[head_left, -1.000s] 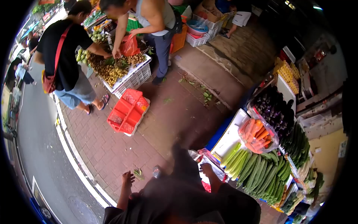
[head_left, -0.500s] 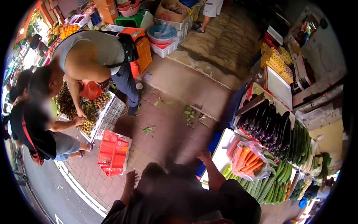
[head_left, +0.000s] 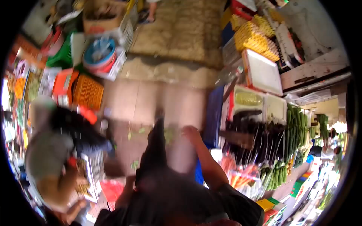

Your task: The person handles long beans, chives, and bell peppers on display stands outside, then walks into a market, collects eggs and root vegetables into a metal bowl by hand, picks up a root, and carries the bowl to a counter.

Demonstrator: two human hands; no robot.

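My right hand (head_left: 191, 133) hangs forward over the walkway, beside a blue panel (head_left: 214, 116) at the stall's edge. It is smeared by motion, and I make out nothing in it. Low on the other side, my left hand (head_left: 130, 184) hangs close to my body, near a red crate (head_left: 112, 190). Its fingers are blurred and partly hidden. To the right lie dark eggplants (head_left: 269, 141), green gourds (head_left: 297, 120) and bagged carrots (head_left: 241, 177). One of my legs (head_left: 155, 145) is stretched forward on the paving.
At the left a person in a grey top (head_left: 47, 154) bends over a white crate (head_left: 95, 171) of fruit. Ahead stand an orange crate (head_left: 88, 91) and a blue basin (head_left: 98, 52). Yellow egg trays (head_left: 254, 37) are stacked at the back right. A low step (head_left: 166, 73) crosses the walkway.
My view has moved forward and turned, so the bending person and red crate now sit lower left. One leg has swung forward. My left hand, earlier with spread fingers, is now closer to my body.
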